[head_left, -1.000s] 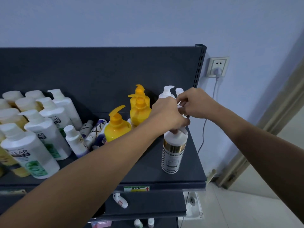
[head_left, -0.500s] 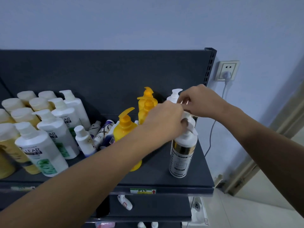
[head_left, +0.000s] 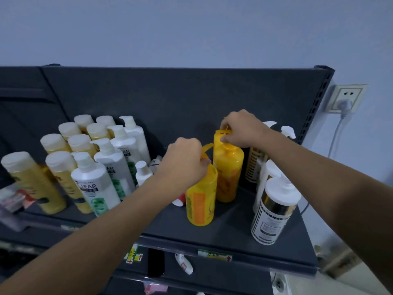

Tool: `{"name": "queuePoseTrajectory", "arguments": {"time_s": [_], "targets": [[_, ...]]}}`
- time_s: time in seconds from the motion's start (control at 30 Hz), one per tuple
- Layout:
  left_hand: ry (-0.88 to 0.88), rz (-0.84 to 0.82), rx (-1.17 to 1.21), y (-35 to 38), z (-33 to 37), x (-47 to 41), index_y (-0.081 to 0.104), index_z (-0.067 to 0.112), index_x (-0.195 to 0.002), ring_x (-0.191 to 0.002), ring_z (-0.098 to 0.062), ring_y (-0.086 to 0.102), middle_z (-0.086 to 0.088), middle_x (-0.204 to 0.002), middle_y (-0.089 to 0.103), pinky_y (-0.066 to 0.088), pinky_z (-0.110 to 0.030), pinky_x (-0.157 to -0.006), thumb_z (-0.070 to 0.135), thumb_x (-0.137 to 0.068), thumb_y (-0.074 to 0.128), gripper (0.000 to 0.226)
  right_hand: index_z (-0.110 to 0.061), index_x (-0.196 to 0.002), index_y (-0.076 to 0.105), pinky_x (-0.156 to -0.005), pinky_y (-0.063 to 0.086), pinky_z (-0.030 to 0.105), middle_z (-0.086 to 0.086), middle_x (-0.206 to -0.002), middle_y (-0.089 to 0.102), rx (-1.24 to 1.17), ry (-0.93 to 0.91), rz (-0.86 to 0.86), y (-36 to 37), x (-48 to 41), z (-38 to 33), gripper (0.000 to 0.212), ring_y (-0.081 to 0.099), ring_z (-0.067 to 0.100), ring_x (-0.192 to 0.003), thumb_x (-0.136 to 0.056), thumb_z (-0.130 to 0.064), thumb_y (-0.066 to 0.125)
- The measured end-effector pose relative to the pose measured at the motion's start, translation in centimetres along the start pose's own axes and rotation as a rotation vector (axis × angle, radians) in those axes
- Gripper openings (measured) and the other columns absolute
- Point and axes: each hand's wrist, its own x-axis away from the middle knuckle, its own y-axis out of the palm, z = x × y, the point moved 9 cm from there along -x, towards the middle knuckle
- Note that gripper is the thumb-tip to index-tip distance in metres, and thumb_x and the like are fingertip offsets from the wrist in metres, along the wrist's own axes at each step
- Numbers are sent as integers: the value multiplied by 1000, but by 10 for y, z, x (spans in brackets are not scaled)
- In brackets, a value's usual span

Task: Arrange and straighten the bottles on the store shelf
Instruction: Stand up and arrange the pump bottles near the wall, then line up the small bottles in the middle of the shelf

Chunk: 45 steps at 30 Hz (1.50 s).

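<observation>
Gripping pump tops, both hands work on two yellow bottles standing toward the right of the shelf [head_left: 223, 235]. The left hand [head_left: 185, 165] curls round the pump of the near yellow bottle [head_left: 201, 201], which stands upright close to the front edge. The right hand [head_left: 242, 130] pinches the pump head of the far yellow bottle [head_left: 228, 173], just behind the first and slightly to the right. The two bottles stand very close; I cannot tell whether they touch.

Both look like stiff plastic and seem fairly full, so they are probably weighty and a little top-heavy when pushed high up. A pump head likely swivels, which suits turning the spout to face forward, but it is a poor handle for lifting. For sliding or lifting, the broad labelled body looks the safer hold, though its smooth side may be slick. A white and gold bottle [head_left: 274, 209] stands near on the right and could be knocked.
</observation>
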Motion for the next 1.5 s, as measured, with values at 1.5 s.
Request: {"name": "queuePoseTrajectory", "arguments": {"time_s": [1.5], "targets": [[118,-134,-162,1,-161,-23,68,14,-99,-69,-21,48,-5,-83,51,37,-31,-55,25,-91,66,14,-13,-111,71,-77,58,35,11,-113,67,19,344,-332,142,-53,-100,24,66,28,-97,-88,-21,69]]}}
